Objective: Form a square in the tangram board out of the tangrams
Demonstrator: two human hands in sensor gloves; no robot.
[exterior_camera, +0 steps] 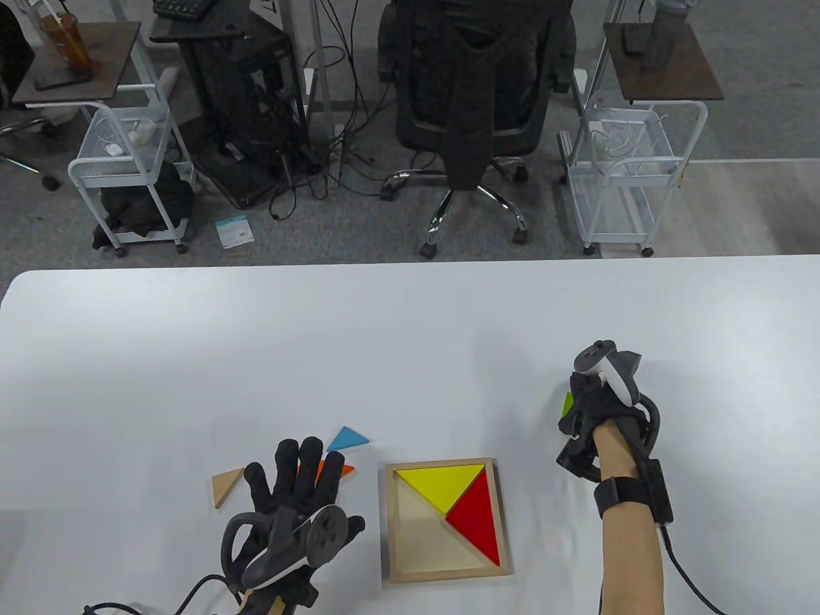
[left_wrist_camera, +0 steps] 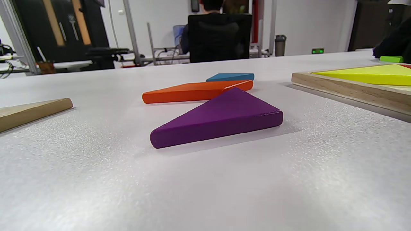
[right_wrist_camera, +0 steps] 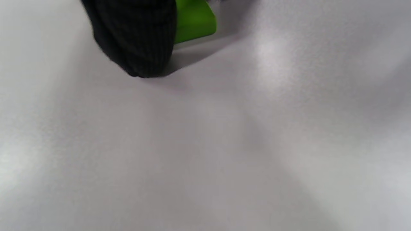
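The wooden tangram board holds a yellow triangle and a red triangle. My left hand lies left of it with straight fingers spread over an orange piece. The left wrist view shows a purple triangle flat on the table, with the orange piece and a blue triangle behind it. In the table view the purple one is hidden under the hand. Right of the board, my right hand curls over a green piece; a gloved finger sits against its side.
A plain wooden triangle lies left of my left hand, and the blue triangle lies beyond its fingertips. The white table's far edge faces an office chair and wire carts.
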